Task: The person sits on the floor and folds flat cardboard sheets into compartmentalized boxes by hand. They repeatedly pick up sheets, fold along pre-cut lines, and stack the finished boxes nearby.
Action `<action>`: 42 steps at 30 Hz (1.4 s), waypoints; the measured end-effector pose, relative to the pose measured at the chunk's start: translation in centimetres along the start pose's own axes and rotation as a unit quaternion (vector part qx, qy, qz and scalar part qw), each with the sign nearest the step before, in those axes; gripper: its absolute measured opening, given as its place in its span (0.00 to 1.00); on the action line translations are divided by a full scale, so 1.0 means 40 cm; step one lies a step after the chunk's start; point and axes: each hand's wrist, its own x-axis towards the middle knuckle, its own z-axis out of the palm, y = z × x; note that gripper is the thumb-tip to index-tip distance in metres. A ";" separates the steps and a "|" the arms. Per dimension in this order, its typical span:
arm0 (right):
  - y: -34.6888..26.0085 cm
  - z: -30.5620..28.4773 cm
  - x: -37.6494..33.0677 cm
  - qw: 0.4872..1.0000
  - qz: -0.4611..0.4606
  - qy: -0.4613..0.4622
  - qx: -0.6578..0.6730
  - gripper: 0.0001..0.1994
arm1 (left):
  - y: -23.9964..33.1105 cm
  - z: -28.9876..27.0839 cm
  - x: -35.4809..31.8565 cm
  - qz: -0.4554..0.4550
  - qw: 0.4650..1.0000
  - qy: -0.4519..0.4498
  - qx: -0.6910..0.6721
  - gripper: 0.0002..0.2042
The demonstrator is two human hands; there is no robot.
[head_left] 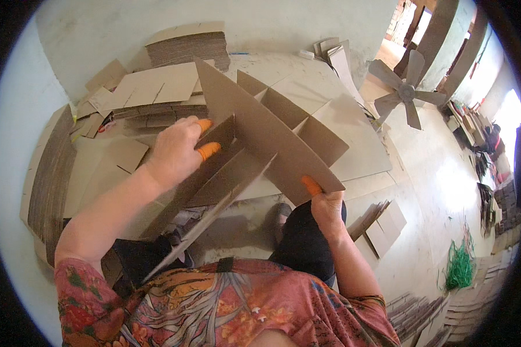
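Note:
A brown cardboard divider (278, 147), made of slotted strips crossing one another, is held tilted in front of me above my lap. My right hand (328, 208) is closed on the near right end of its long strip, the orange-covered thumb lying on the face. On the other side my left hand (176, 147), with orange covers on two fingers, is closed at the upper edge of a crossing strip; part of its grip is hidden. One crossing strip (214, 214) slants down toward my shirt, seen nearly edge-on. Open cells show between the strips on the far side.
Stacks of flat cardboard (188, 49) stand by the wall, with slotted pieces (153, 87) nearer and a tall stack (49, 173) at left. A fan (407, 92) stands at right. Loose cardboard (382, 228) and green strings (459, 265) lie on the floor.

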 end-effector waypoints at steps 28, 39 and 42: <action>-0.109 -0.096 0.000 0.950 -0.221 -0.020 -0.219 0.29 | -0.040 0.051 0.060 -0.136 0.971 -0.195 0.008 0.14; -0.170 -0.120 0.033 0.958 -0.125 -0.132 -0.221 0.21 | -0.097 0.101 0.054 -0.107 0.974 -0.166 -0.108 0.10; -0.189 -0.108 0.049 0.955 -0.095 -0.163 -0.230 0.20 | -0.096 0.093 0.052 -0.105 0.980 -0.159 -0.057 0.10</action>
